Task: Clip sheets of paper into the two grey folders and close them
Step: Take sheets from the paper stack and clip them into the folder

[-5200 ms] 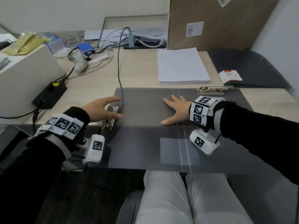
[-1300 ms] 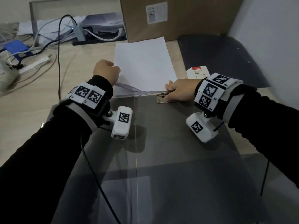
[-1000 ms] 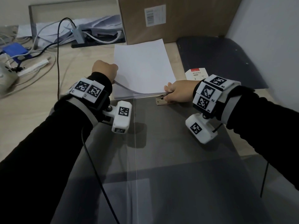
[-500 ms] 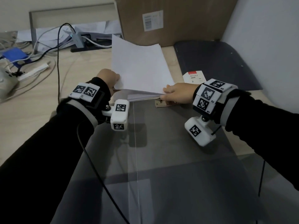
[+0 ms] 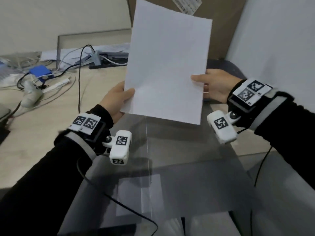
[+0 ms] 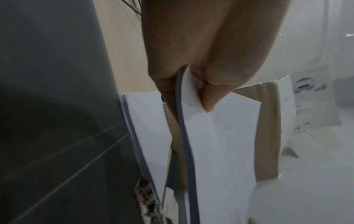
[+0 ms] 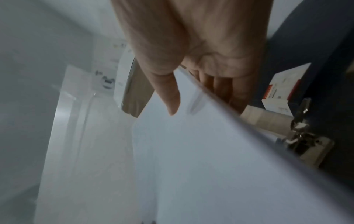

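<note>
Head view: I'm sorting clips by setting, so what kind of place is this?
Probably an office desk: a wooden desk with tangled cables, a cardboard box against the wall, and white paper sheets held above an open grey folder.

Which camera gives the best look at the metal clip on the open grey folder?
The right wrist view: the metal clip shows at the grey folder's edge, beyond the held sheets of paper. The left wrist view shows it blurred at the bottom; in the head view the paper hides it.

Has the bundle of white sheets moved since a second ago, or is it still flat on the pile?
Yes. The white sheets are up off the desk, upright in front of the cardboard box, held by the left hand and the right hand.
</note>
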The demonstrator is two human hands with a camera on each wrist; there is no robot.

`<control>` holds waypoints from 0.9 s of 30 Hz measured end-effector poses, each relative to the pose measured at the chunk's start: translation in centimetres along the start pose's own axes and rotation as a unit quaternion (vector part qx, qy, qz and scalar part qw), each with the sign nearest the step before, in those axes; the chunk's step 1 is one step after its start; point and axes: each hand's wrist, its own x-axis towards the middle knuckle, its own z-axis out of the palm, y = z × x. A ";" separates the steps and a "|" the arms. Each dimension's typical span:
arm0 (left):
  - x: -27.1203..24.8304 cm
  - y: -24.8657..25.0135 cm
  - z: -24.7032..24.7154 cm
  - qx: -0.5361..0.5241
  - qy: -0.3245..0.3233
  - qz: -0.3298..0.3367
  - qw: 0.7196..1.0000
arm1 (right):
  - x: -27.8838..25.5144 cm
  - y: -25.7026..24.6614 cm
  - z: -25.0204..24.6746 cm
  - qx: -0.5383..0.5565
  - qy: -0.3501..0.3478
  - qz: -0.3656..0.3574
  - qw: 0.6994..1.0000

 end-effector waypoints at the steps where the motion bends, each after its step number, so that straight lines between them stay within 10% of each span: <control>1: -0.7 -0.3 0.3 0.001 -0.013 -0.003 1.000 | -0.7 0.1 -0.2 0.029 -0.004 -0.007 1.000; 13: -3.9 2.2 4.2 -0.001 0.043 0.100 0.994 | -7.8 2.5 0.9 0.005 0.133 -0.189 0.973; 27: -4.9 0.2 5.5 0.003 0.042 -0.016 0.999 | -9.0 3.9 -0.3 -0.079 0.119 -0.122 0.982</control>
